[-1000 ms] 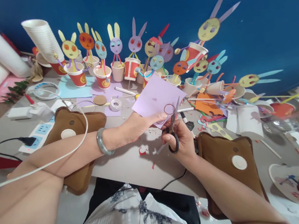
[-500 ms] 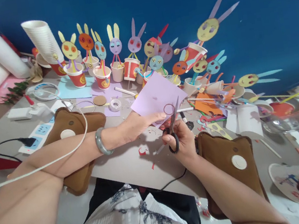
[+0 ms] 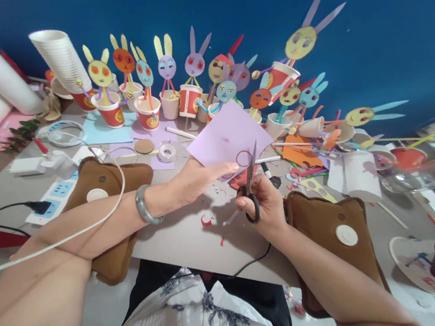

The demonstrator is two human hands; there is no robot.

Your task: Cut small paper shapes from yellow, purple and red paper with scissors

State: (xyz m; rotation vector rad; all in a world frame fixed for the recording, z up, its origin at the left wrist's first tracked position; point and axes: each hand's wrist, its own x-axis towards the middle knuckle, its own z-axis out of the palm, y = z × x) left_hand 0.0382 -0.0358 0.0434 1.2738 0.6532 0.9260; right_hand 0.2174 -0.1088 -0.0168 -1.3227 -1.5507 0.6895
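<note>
Blue wall [image 3: 136,3] backs a grey table [image 3: 177,248] where rabbit puppets [image 3: 167,68] stand in paper cups [image 3: 111,115], the cups presumably serving as bases for the thin legs. Over the table's middle, the left hand [image 3: 190,182] has its thumb clamped on the lower edge of the purple paper [image 3: 220,139] — its other fingers are mostly hidden — probably to brace the sheet beside the drawn circle [image 3: 242,151]. Fingers of the right hand [image 3: 269,204] close round the handles of the scissors [image 3: 255,207], blades up beside that outline, apparently for control.
</note>
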